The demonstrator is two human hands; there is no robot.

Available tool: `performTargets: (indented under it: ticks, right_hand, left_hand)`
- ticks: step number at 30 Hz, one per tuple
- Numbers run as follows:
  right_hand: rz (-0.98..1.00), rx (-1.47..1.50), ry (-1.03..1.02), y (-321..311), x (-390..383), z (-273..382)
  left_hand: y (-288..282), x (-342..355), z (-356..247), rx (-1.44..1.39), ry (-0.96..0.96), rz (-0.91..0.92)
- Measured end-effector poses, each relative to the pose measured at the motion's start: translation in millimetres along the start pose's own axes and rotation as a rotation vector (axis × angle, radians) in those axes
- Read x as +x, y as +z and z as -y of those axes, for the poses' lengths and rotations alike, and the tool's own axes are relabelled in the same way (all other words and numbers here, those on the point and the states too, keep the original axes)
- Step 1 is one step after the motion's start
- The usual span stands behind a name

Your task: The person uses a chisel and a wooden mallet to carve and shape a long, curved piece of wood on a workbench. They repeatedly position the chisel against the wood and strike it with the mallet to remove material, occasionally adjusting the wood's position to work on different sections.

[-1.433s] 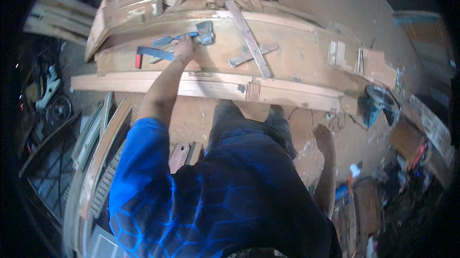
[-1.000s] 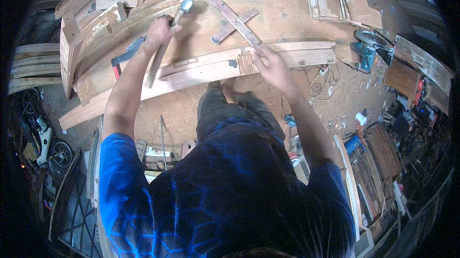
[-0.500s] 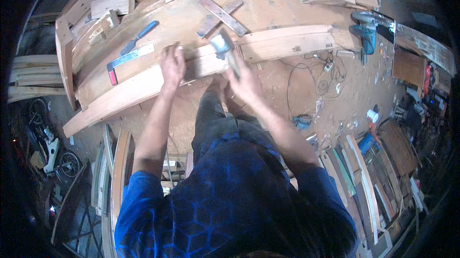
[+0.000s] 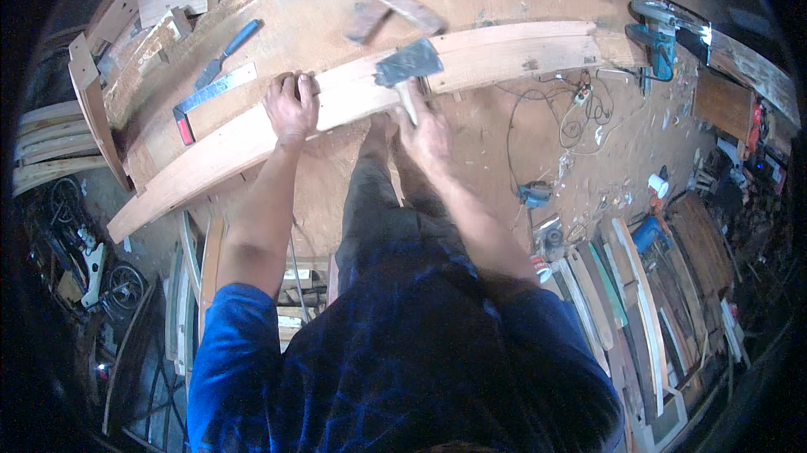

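Note:
A long pale wooden beam [image 4: 220, 155] lies across in front of me, bowed in this view. My left hand [image 4: 291, 107] grips it left of centre, fingers curled over the beam. In my right hand [image 4: 427, 135] is the light-coloured handle of a hatchet [image 4: 414, 63]. Its broad dark metal head is over the middle of the beam; whether the edge touches the wood I cannot tell. Beyond my left hand lie a try square [image 4: 220, 88] with a metal blade and a blue-handled chisel [image 4: 227, 53].
Two crossed wooden strips [image 4: 388, 1] lie past the hatchet. A blue-green power saw [image 4: 661, 43] stands at the far right. Cables [image 4: 580, 108] coil on the ground beside a blue power tool [image 4: 535, 194]. Stacked boards [image 4: 626, 318] flank my right side; a bicycle [image 4: 124, 285] is at left.
The hatchet's head has swung rightward and turned broadside. My left hand's fingers have gone from raised to curled over the beam.

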State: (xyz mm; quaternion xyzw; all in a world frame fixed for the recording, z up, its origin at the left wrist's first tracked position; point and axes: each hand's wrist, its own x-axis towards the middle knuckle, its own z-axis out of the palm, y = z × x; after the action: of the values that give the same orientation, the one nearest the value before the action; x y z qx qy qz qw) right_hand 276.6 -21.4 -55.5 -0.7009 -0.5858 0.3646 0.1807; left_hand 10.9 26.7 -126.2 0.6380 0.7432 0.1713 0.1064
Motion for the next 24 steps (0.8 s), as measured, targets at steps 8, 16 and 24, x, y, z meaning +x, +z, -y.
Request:
performTargets:
  ticks: [8, 16, 24]
  right_hand:
    - [0.041, 0.194, -0.417, 4.4, -22.5, 66.2]
    - [0.106, 0.239, -0.108, 22.4, -12.3, 25.8]
    - [0.03, 0.222, -0.09, 11.6, -10.5, 20.5]
  left_hand:
    - [5.8, 0.8, 10.7, 0.006, -0.048, 0.085]
    - [3.7, 5.7, 0.3, 0.04, -0.06, 0.095]
    - [3.5, 3.1, 5.5, 0.006, -0.093, 0.133]
